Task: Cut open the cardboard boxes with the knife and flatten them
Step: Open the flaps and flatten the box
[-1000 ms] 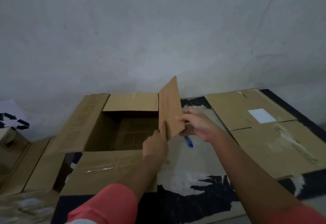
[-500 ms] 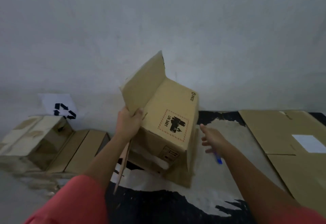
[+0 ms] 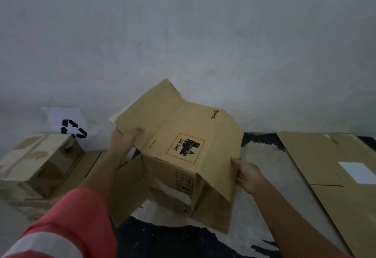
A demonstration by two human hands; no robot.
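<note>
A brown cardboard box (image 3: 181,146) with a red-bordered battery label is lifted and tilted above the floor, its flaps hanging open. My left hand (image 3: 124,143) grips the upper left flap, thumb on top. My right hand (image 3: 247,174) holds the edge of the right flap at the box's lower right side. No knife is visible in this view.
A taped cardboard box (image 3: 38,166) sits at the left beside flattened cardboard (image 3: 85,166). A white sheet with a recycling symbol (image 3: 70,124) leans on the wall. Flattened boxes (image 3: 329,166) lie at the right on the worn dark floor (image 3: 183,241).
The box was lifted off the floor and turned over. My right hand moved from beside the box onto its right flap. The blue object seen under that hand has dropped out of sight.
</note>
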